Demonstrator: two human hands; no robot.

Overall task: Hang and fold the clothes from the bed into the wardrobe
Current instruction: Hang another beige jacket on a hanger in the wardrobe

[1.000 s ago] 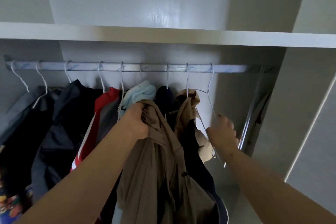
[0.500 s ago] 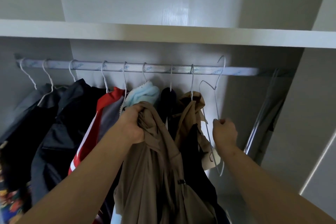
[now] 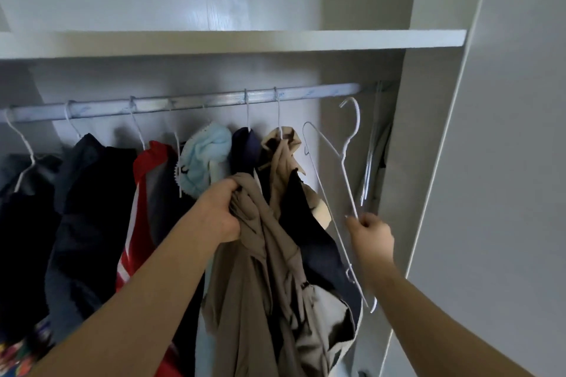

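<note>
- Fingers (image 3: pixel 230 193) of the left hand (image 3: pixel 219 213) were curled tight round the bunched top of a tan garment (image 3: pixel 254 269), creased and limp, hanging below the middle of the rail (image 3: pixel 214 101).
- Thumb and fingers (image 3: pixel 355 223) of the right hand (image 3: pixel 372 231) pinched a white wire hanger (image 3: pixel 349 185), its hook just under the rail's right end and not touching it.
- Inside the pale grey wardrobe (image 3: pixel 428 162), the shelf (image 3: pixel 245 41) ran above the rail.
- Count: one held garment, one loose hanger, one rail, one shelf; the hooks (image 3: pixel 247 107) on the rail were too blurred to count.
</note>
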